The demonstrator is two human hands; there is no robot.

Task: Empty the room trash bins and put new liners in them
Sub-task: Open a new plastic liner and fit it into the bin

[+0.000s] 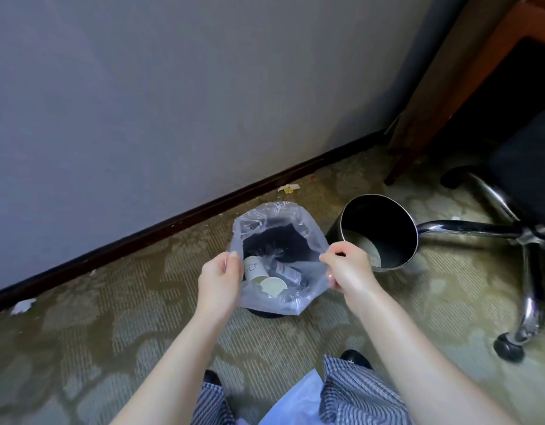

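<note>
A clear plastic liner (265,219) sits open over a dark bin whose base (265,314) just shows beneath it. Inside lie paper cups (265,277) and a crushed plastic bottle (288,271). My left hand (219,280) pinches the liner's left rim. My right hand (348,268) pinches its right rim, holding the mouth stretched wide. A second round black bin (384,222) stands bare and unlined just to the right, close to my right hand.
An office chair's chrome legs (479,228) and a castor (510,348) spread at the right. A wooden desk leg (424,130) stands by the wall. Paper scraps (288,188) (23,305) litter the carpet. A pale plastic bag (299,400) lies between my feet.
</note>
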